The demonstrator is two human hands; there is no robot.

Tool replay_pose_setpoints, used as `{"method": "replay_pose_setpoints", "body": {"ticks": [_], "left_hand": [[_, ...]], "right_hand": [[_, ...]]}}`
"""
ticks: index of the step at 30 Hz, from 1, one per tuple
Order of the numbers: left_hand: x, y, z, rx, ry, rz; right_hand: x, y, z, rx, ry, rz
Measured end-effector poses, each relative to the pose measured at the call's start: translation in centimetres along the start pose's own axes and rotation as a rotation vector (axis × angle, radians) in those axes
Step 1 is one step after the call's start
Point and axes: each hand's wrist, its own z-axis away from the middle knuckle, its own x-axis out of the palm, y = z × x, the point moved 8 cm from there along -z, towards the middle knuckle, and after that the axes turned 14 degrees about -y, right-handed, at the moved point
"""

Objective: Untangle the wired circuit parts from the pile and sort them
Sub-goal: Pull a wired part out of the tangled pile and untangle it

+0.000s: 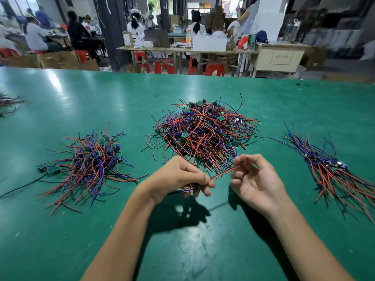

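Hands working just in front of central pile (203,134) on green worktop (101,230). Left hand (178,177), grip closed, pinching wired part (189,188); red wire (222,173) stretching across to right hand (253,179), fingertips (238,160) pinching its end. Looser heap (89,165) lying left of pile; aligned bundle (328,167) lying right of pile.
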Motion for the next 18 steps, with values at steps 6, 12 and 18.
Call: {"method": "replay_pose_setpoints", "body": {"ticks": [6, 12, 18], "left_hand": [[0.8, -0.1, -0.4, -0.009, 0.008, 0.040], [0.6, 0.2, -1.1, 0.052, 0.199, 0.155], [0.0, -0.2, -1.1, 0.142, 0.311, 0.534]], "right_hand": [[-0.3, -2.4, 1.3, -0.262, 0.218, 0.512], [3.6, -0.1, 1.5, -0.382, 0.036, 0.828], [3.8, 2.5, 0.6, -0.352, -0.057, 0.833]]}}
